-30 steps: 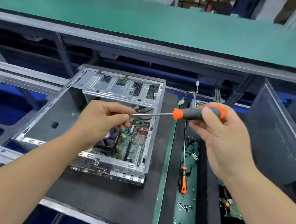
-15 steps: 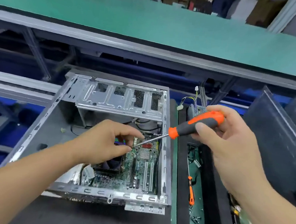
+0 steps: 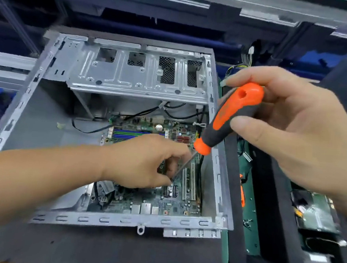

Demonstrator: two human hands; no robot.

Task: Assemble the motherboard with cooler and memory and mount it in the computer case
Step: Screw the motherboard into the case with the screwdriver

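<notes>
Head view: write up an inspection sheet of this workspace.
Surface: dark mat under the case.
Job's things: motherboard lies inside the open computer case.
Clutter: second screwdriver and loose screws in the tray beside it.
Hands: right hand grips the orange screwdriver; left hand pinches near its tip.
Cables: black cables above the board.
Surroundings: metal frame rails behind.

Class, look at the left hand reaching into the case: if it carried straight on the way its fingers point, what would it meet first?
Probably the screwdriver shaft at the left hand fingertips, with the motherboard just beneath; depth is hard to judge.
</notes>
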